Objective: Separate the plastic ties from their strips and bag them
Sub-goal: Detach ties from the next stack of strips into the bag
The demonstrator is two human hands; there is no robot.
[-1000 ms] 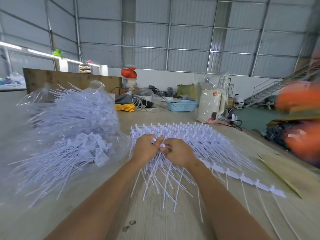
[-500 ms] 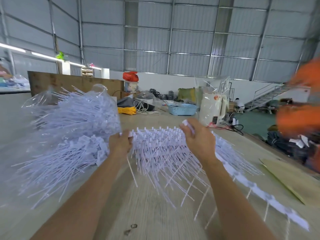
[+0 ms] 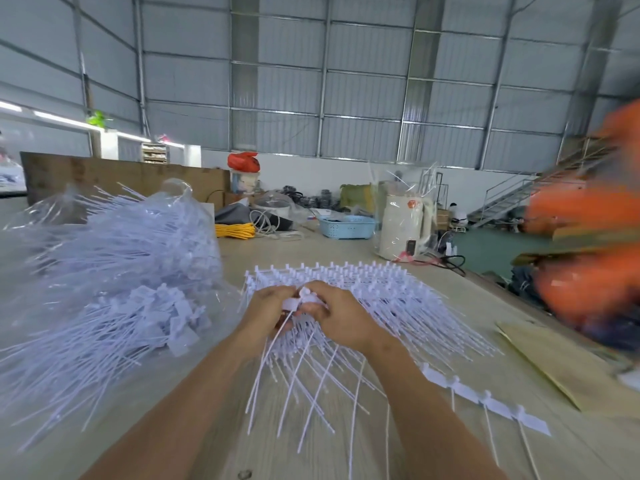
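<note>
Both hands have come back together over the stacked tie strips.
Left hand and right hand pinch one tie head; an uneven tug could scatter loose ties across the bench.

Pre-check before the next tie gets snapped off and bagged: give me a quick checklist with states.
1. Both hands on the work: left hand and right hand meet over the stacked strips: ok.
2. Grip on one tie head only: cannot tell, fingers cover it.
3. Tails hang free towards the person: ok.
4. Clear bag within reach on the left: ok.
5. Bag mouth open towards the hands: cannot tell.
6. Partly stripped strip lies apart on the table, right side: ok.
</note>
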